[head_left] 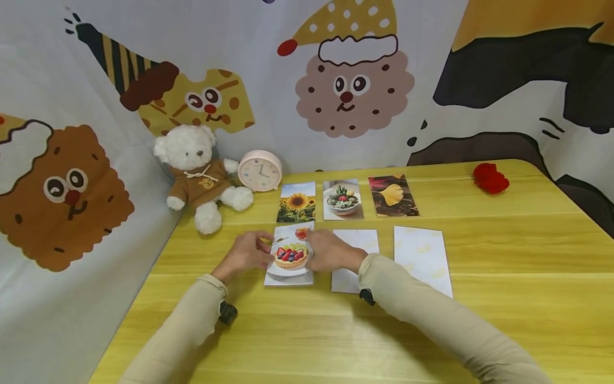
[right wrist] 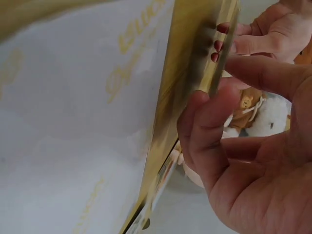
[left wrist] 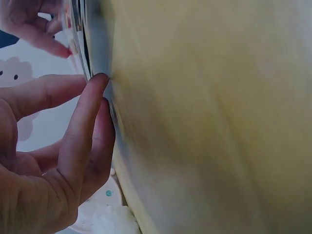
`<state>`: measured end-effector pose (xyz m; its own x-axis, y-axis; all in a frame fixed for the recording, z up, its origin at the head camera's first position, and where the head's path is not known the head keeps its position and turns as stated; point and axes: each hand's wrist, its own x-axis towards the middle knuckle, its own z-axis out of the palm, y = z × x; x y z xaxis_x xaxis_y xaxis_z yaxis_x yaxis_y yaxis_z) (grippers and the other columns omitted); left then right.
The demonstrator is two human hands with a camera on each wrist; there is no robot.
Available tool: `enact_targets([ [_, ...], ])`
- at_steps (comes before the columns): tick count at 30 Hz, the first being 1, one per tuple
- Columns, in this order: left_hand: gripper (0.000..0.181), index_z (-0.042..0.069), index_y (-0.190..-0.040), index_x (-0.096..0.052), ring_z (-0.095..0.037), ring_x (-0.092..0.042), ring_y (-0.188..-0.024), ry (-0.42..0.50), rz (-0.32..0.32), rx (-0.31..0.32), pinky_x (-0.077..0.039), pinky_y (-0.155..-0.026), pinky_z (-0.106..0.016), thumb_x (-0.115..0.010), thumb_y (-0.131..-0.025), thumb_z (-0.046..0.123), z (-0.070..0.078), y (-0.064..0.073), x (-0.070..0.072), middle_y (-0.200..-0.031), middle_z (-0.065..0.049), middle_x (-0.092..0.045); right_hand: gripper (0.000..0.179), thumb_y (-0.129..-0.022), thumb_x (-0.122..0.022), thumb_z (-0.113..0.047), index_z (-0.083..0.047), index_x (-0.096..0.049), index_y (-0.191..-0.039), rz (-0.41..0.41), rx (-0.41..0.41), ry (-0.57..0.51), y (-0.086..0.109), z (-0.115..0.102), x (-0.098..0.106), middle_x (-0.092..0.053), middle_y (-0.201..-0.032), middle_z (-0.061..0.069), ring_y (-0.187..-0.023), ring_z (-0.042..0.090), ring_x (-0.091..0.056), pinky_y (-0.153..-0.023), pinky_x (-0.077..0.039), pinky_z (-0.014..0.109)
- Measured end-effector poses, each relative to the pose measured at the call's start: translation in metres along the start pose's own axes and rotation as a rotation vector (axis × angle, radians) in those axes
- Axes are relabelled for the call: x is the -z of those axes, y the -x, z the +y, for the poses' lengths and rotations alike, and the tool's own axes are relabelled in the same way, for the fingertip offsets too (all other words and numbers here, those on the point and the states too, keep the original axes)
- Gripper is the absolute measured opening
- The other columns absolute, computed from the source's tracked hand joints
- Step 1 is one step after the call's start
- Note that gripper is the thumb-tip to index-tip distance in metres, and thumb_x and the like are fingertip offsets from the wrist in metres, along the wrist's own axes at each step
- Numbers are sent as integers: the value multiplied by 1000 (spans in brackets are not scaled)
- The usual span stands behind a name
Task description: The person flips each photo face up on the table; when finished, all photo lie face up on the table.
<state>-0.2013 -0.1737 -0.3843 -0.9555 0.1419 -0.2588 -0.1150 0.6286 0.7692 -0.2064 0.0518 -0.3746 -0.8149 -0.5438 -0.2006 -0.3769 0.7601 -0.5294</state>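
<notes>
Beige sleeves lie nearest my head camera, rising from the bottom edge, with a dark block below each wrist. From my post I see the left hand pinching the left edge of the tart card and the right hand pinching its right edge, so both grasp that one card. It sits leftmost in the lower row, just below the sunflower card; whether it is raised off the wood I cannot tell. Around it, from the left, I have the bear in a brown hoodie, seated at the back, the clock just beside it, then the upper row: sunflower card, cactus card, leaf card. Right of the tart card lies the middle white card, where the right hand and sleeve block part of my view; the sleeve also hides a lower corner of the right white card. Well apart, at the back right, is a red bundle. Under everything runs a yellow table with wood grain. Behind it and along the left hangs a white backdrop, printed with a brown biscuit, a cheese in a striped hat, a round biscuit in a spotted hat, and large dark shapes.
</notes>
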Motion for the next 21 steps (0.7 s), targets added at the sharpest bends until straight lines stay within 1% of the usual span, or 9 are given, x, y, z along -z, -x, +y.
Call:
enact_targets([
  [1,50,-2,-132,-60,-19,-69,-66,-12,-8,3,-64,-65,-32,-74,-83,-5,0,0,1,-95,-17,-64,83,-83,-77,-14,9,-35,-151,-13,-8,8,-1,-1,-1,-50,-148,26,-113,29,-61,-83,-56,35],
  [4,50,-3,-131,-60,-19,-69,-65,-55,-34,9,-64,-65,-32,-75,-83,-6,2,0,3,-91,-15,-64,72,-83,-77,-16,7,-46,-144,-40,-22,29,-3,-3,-2,-62,-134,22,-95,25,-62,-71,-54,30],
  [6,51,-3,-131,-60,-19,-70,-65,-97,-60,9,-64,-65,-32,-75,-82,-6,5,-1,5,-89,-15,-65,63,-83,-77,-15,5,-53,-137,-56,-32,40,-5,-5,-3,-67,-117,17,-80,22,-59,-62,-51,29],
  [8,51,-2,-130,-60,-19,-71,-65,-149,-73,10,-64,-65,-31,-76,-81,-5,8,-2,6,-88,-14,-67,48,-82,-77,-14,2,-60,-124,-67,-47,54,-7,-6,-3,-66,-101,11,-73,19,-56,-57,-48,27],
  [10,52,-1,-130,-61,-17,-71,-64,-200,-79,13,-63,-64,-30,-78,-80,-4,9,-4,6,-87,-13,-68,33,-82,-76,-13,-2,-63,-111,-81,-60,77,-8,-6,-4,-64,-92,7,-69,18,-53,-56,-45,26],
  [13,54,0,-129,-62,-15,-70,-61,-271,-73,17,-62,-61,-27,-80,-78,-2,8,-7,4,-87,-11,-68,18,-83,-75,-12,-8,-62,-94,-104,-78,112,-11,-6,-6,-59,-84,4,-66,16,-50,-55,-43,25],
  [14,55,0,-129,-62,-14,-70,-61,-292,-70,15,-61,-60,-26,-81,-78,-1,8,-7,4,-86,-10,-68,16,-83,-75,-12,-9,-61,-90,-110,-81,123,-12,-6,-7,-58,-81,3,-65,15,-48,-54,-42,25],
  [18,56,2,-129,-62,-11,-68,-59,-388,-58,-22,-56,-57,-23,-82,-78,3,10,-11,4,-85,-8,-71,15,-84,-74,-14,-10,-60,-89,-108,-107,176,-15,-8,-6,-56,-79,2,-64,15,-47,-53,-40,25],
  [21,55,3,-129,-63,-10,-64,-59,-466,-55,-63,-50,-56,-21,-82,-77,6,13,-13,5,-80,-5,-72,17,-85,-74,-17,-10,-61,-94,-99,-132,212,-16,-9,-5,-59,-83,3,-68,16,-51,-55,-43,26],
])
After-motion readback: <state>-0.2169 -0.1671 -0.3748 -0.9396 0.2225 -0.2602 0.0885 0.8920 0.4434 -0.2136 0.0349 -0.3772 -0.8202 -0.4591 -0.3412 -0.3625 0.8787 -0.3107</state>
